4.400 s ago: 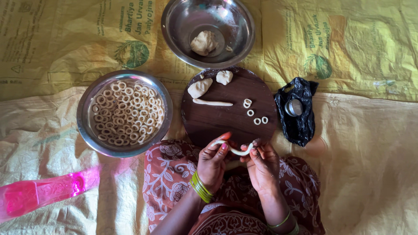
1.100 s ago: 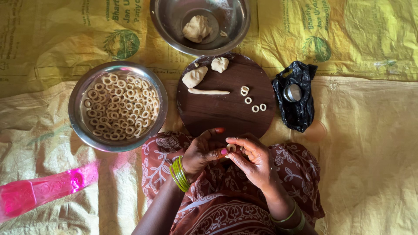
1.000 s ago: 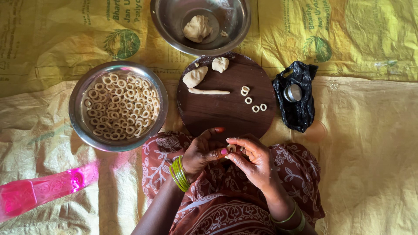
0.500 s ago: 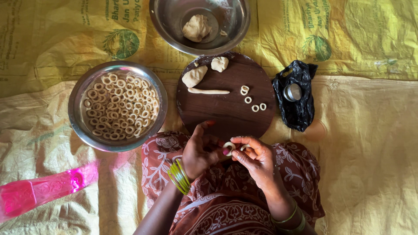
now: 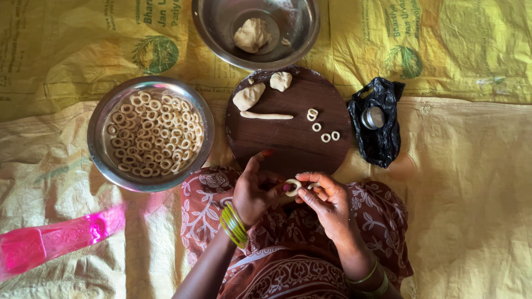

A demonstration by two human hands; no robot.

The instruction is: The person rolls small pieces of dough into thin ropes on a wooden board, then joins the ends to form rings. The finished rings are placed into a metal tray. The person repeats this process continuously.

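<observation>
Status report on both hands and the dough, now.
Left hand and right hand pinch one dough ring between fingertips, over the lap. Four rings lie on the round wooden board. Nothing obstructing.

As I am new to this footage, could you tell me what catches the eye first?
At bottom centre, the left hand and right hand pinch a small dough ring between them. To the left, a steel bowl is heaped with finished rings, beside a round dark board.

Lighting: soft, even, warm daylight. Shadows: faint. Glare: bright patches on far steel bowl (image 5: 221,25). Focus: sharp throughout; pink object (image 5: 52,242) overexposed, glowing.
</observation>
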